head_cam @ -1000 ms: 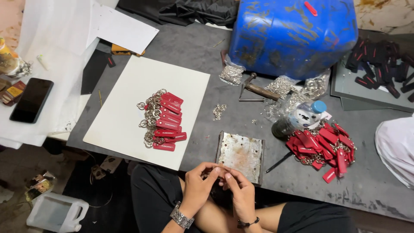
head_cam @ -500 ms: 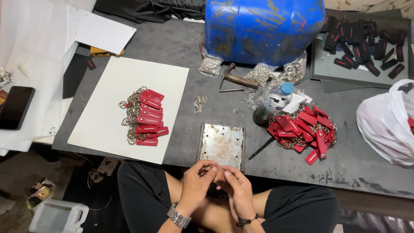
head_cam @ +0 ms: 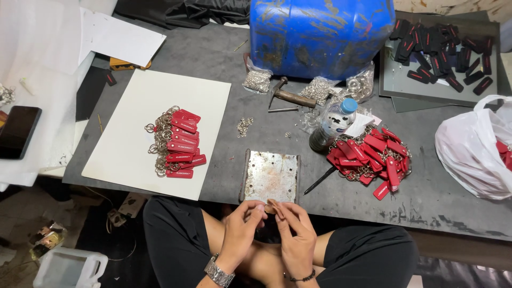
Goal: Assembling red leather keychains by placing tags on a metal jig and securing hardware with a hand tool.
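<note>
My left hand [head_cam: 241, 226] and my right hand [head_cam: 293, 229] meet over my lap, just below the table edge. Their fingertips pinch a small brownish piece [head_cam: 268, 207] between them; its shape is too small to tell. Right above the hands lies a worn metal plate [head_cam: 271, 176] with holes. A neat row of red key tags with rings [head_cam: 176, 143] rests on a white board [head_cam: 128, 154] to the left. A loose heap of red key tags [head_cam: 373, 159] lies to the right of the plate.
A blue drum [head_cam: 320, 32] stands at the back, with a hammer [head_cam: 290, 97], bags of metal rings [head_cam: 258, 81] and a water bottle [head_cam: 332, 124] before it. Black tags [head_cam: 442, 50] cover a grey tray at back right. A white plastic bag [head_cam: 472, 149] sits right; a phone [head_cam: 17, 132] left.
The view has drifted, so the table sits further left and lower in frame. My hands stay together over my lap, fingers shifting slightly on the small piece.
</note>
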